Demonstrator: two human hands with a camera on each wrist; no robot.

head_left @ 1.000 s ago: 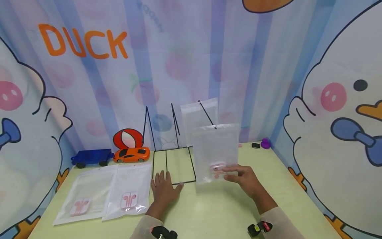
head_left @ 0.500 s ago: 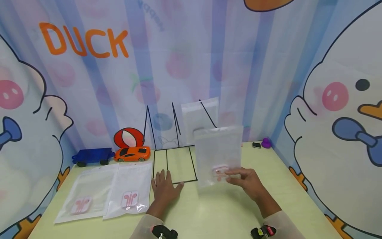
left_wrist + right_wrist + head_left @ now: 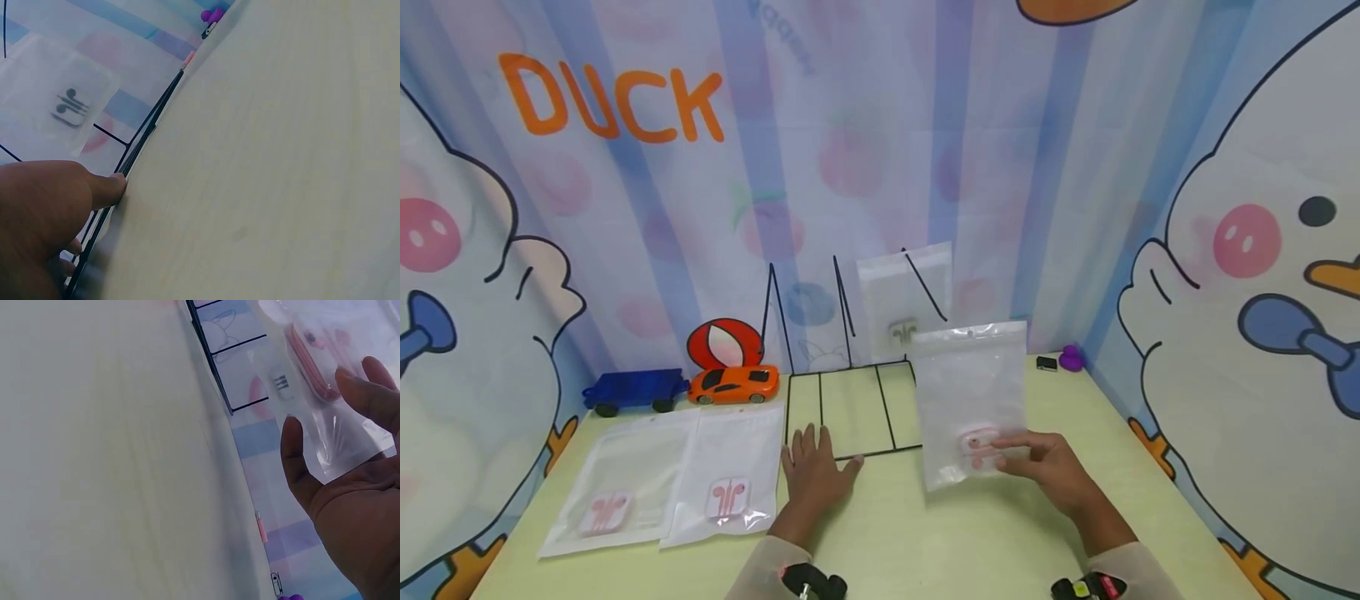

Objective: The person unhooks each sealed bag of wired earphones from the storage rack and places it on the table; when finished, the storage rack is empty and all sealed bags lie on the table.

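My right hand (image 3: pixel 1052 475) pinches the lower right edge of a clear-and-white zip bag (image 3: pixel 973 375). Pink earphones in a small clear case (image 3: pixel 979 446) lie in the bag's bottom corner, beside the fingertips. The bag stands upright in the air, its zip edge on top. My left hand (image 3: pixel 820 479) lies with spread fingers at the front of a black wire rack (image 3: pixel 887 452); in the left wrist view the thumb (image 3: pixel 109 189) touches its frame. Behind, a second zip bag (image 3: pixel 880 287) with dark earphones (image 3: pixel 902 332) hangs on a slanted rod of the rack.
Two more zip bags (image 3: pixel 640 450) with pink earphones lie flat on the left of the table (image 3: pixel 887 533). A blue toy wagon (image 3: pixel 636 389) and an orange toy car (image 3: pixel 735 384) stand behind them. Small black (image 3: pixel 1047 363) and purple (image 3: pixel 1071 358) items sit at the back right.
My right hand has moved the held zip bag to the right and slightly down. More of the hanging bag and its earphones now shows. The left hand stays in place.
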